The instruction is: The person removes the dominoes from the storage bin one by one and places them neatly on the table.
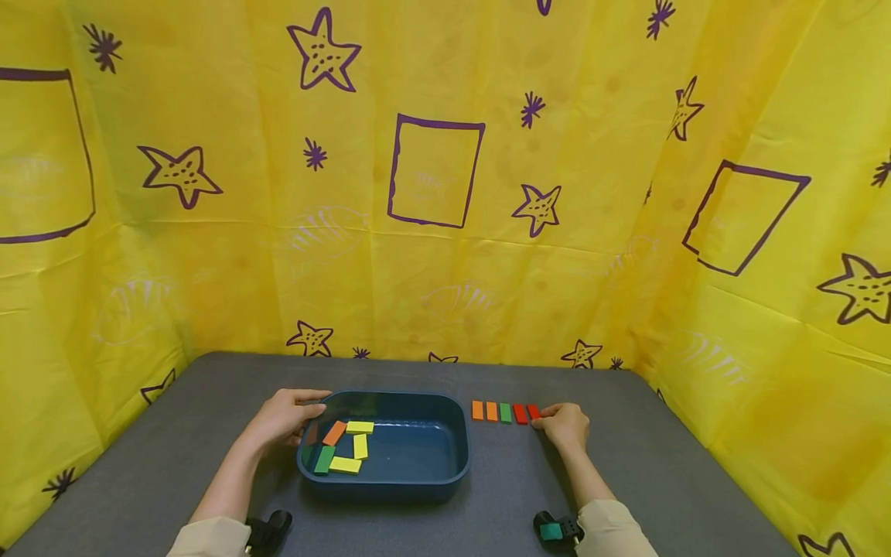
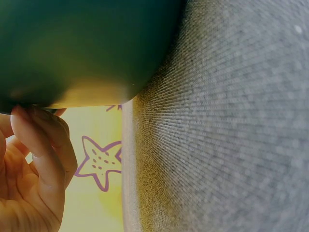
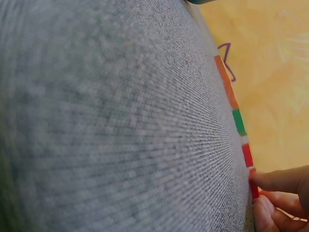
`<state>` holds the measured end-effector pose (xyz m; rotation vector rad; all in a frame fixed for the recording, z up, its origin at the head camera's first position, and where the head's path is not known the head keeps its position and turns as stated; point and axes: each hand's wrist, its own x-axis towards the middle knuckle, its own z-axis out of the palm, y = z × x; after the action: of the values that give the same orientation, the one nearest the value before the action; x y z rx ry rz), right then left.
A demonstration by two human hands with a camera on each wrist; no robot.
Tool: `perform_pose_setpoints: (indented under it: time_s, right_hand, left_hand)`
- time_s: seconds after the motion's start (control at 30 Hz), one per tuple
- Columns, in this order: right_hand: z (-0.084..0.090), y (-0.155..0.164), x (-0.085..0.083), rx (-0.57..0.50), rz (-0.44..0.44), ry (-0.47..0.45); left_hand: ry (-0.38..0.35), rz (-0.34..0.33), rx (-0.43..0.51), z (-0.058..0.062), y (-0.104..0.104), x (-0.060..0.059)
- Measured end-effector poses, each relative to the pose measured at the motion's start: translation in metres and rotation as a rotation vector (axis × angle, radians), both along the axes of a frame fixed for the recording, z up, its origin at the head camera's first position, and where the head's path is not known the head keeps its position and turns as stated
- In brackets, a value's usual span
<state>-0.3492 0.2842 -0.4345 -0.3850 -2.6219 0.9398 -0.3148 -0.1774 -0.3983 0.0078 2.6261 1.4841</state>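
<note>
My left hand grips the left rim of a dark blue rectangular bin, thumb over the edge; the left wrist view shows its fingertips against the bin's side. Inside the bin, at its left end, lie yellow blocks, an orange block and a green block. To the right of the bin, my right hand pinches a red block at the right end of a row. In the right wrist view, thumb and fingers meet at that red block, low on the table.
Leftward in the row stand another red block, a green block and two orange blocks, side by side with small gaps. The grey table is bounded by a yellow curtain with purple drawings behind and at both sides.
</note>
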Motion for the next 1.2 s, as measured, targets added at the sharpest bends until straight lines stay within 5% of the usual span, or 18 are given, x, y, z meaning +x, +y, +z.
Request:
perform_pose_setpoints:
  time_s: [0.6, 1.2]
  right_hand:
    - [0.005, -0.005, 0.0, -0.06, -0.037, 0.094]
    - [0.025, -0.05, -0.008, -0.103, 0.091, 0.158]
  left_hand:
    - [-0.011, 0.006, -0.003, -0.002, 0.001, 0.001]
    - [-0.005, -0.004, 0.0, 0.0, -0.001, -0.001]
